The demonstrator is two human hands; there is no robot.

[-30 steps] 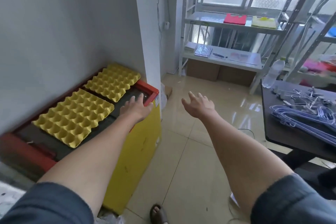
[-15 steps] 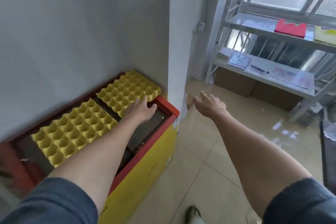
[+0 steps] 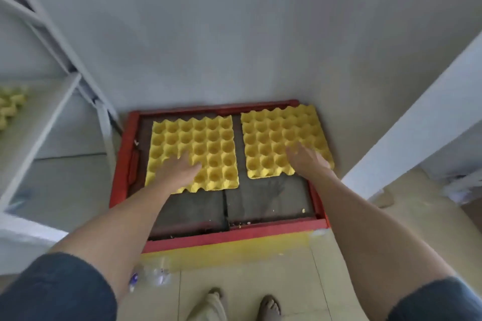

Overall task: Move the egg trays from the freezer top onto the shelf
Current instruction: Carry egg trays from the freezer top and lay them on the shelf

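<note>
Two yellow moulded-pulp egg trays, dimpled in cup rows, lie side by side along the freezer top's (image 3: 229, 236) back edge inside its red rim: left tray (image 3: 198, 143), right tray (image 3: 273, 135). My left hand (image 3: 180, 171) lies flat, fingers spread, on the left tray's front-left cups; my right hand (image 3: 306, 159) likewise on the right tray's front-right corner, probably gripping nothing. Dark bare lid lies before the trays; grey metal shelf (image 3: 39, 122) stands left.

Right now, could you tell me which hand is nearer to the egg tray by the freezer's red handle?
Left. The left hand is over that left egg tray, at its near edge; the right hand is over the right egg tray, across the gap.
</note>
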